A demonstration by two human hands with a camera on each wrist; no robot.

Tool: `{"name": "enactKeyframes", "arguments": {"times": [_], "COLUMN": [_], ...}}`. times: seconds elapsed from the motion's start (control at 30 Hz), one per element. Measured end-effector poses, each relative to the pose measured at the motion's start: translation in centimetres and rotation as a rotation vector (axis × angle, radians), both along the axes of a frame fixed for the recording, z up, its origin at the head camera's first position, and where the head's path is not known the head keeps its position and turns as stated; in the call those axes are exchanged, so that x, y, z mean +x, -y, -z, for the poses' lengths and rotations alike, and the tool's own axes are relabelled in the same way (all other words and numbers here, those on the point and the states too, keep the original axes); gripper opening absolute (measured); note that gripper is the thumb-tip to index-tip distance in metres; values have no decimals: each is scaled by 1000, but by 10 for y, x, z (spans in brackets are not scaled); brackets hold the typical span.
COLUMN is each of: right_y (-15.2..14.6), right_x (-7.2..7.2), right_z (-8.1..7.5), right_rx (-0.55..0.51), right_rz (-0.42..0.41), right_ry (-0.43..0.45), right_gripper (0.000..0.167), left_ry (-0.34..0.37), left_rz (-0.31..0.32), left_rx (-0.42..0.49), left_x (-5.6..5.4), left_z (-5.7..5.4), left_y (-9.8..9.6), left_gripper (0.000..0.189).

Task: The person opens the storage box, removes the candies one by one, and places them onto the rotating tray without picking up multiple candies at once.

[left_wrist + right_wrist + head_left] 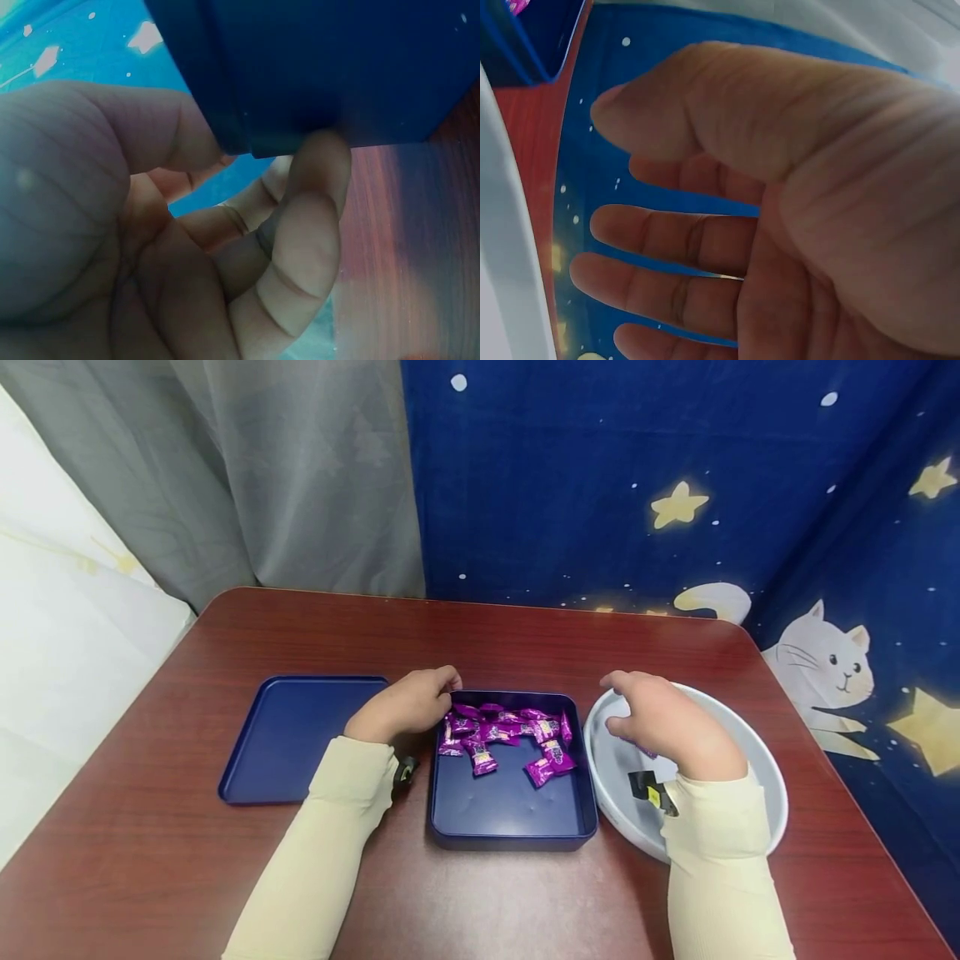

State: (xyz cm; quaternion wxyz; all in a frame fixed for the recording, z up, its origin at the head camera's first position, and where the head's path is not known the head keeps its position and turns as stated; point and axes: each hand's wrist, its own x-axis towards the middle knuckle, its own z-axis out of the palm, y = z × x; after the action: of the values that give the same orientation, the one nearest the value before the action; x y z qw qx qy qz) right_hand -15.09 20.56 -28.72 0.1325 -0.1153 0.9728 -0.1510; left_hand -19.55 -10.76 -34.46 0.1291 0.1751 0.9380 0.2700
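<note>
A dark blue rectangular box [514, 806] stands mid-table with several purple-wrapped candies [495, 727] in it, mostly toward its far side. At its far left corner, my left hand [405, 702] holds the box; in the left wrist view the thumb and curled fingers [311, 225] touch the box's corner [330, 82]. My right hand [675, 722] is over a round white basin [765, 760], fingers extended and apart, nothing in its grasp. Beneath it a bit of purple wrapper [647, 750] shows; the hand hides the rest.
A shallow dark blue lid [288, 739] lies flat left of the box, partly covered by the left hand and sleeve. The basin's rim is close to the box's right side. Curtains [570, 485] hang behind the table's far edge [480, 602].
</note>
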Motion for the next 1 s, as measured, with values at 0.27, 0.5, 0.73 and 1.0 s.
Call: {"name": "enactKeyframes", "arguments": {"times": [0.27, 0.5, 0.73, 1.0], "right_y": [20, 41, 62, 75], "right_x": [1, 4, 8, 8], "right_z": [3, 9, 19, 28], "right_rx": [37, 43, 68, 94], "right_rz": [-108, -198, -217, -234], "right_ry": [-103, -127, -79, -61], "right_gripper": [51, 47, 51, 45], "left_ry": [0, -6, 0, -6], "left_rz": [4, 11, 5, 7], "left_rx": [-3, -4, -2, -3], "left_x": [0, 0, 0, 0], "left_z": [0, 0, 0, 1], "left_y": [0, 0, 0, 0], "left_gripper": [21, 22, 22, 21]}}
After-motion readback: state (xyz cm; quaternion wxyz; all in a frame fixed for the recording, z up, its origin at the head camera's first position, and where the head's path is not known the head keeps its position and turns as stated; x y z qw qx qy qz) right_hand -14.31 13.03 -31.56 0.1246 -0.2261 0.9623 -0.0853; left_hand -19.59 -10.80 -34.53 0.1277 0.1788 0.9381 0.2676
